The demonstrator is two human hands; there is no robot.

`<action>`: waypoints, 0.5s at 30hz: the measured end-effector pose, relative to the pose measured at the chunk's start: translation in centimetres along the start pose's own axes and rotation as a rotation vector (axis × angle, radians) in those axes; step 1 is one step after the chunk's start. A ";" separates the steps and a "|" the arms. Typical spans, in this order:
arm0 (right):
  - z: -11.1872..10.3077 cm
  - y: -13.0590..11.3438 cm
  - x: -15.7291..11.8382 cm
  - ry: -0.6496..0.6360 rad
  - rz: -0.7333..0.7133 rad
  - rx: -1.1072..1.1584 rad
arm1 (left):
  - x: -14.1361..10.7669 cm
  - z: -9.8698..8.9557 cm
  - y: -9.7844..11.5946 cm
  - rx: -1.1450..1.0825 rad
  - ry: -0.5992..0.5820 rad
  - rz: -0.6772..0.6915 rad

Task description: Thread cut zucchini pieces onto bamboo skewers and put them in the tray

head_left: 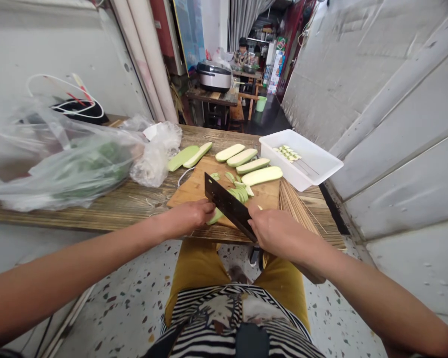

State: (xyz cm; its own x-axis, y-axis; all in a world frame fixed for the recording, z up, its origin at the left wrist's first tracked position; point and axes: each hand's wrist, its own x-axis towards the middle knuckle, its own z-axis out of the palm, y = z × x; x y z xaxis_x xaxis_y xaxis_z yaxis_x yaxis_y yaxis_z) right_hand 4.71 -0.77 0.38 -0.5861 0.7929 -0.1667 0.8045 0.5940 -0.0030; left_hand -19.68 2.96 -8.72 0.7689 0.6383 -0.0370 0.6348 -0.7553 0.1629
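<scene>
My right hand (pixel 274 226) is closed around the handle of a dark, broad-bladed cleaver (pixel 227 203). The blade stands slantwise over a wooden cutting board (pixel 190 191). Curled fingers of my left hand (pixel 194 216) grip a pale green zucchini piece (pixel 215 216) at the board's near edge, close beside the blade. Cut zucchini slices (pixel 239 194) lie just beyond the cleaver, partly hidden by it. Several halved zucchini (pixel 262 175) rest along the far right side of the board, cut faces up. Two more zucchini halves (pixel 182 157) lie at its far left corner.
A white plastic bin (pixel 313 159) at the right holds skewered zucchini pieces (pixel 287 153). Bamboo skewers (pixel 296 206) lie beside the board. Plastic bags (pixel 59 164) with green produce cover the table's left side. Beyond, a rice cooker (pixel 214 76) stands on another table; a person (pixel 242 53) sits farther back.
</scene>
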 end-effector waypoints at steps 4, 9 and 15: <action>0.7 0.0 0.1 -0.009 -0.024 0.011 | 0.0 -0.1 -0.1 -0.018 0.013 0.018; 1.9 -0.1 1.0 -0.104 -0.004 0.031 | 0.0 0.2 -0.4 -0.007 -0.009 0.015; 1.9 -0.2 1.6 -0.116 0.003 0.047 | 0.0 0.4 -0.5 0.004 0.028 0.053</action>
State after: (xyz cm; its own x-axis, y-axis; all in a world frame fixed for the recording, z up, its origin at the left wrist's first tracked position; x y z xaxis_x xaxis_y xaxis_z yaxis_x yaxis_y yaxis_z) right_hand 3.79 0.16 -1.82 -0.5709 0.7720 -0.2793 0.8114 0.5825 -0.0483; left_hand -19.94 3.28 -9.18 0.7989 0.6014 -0.0009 0.5938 -0.7885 0.1602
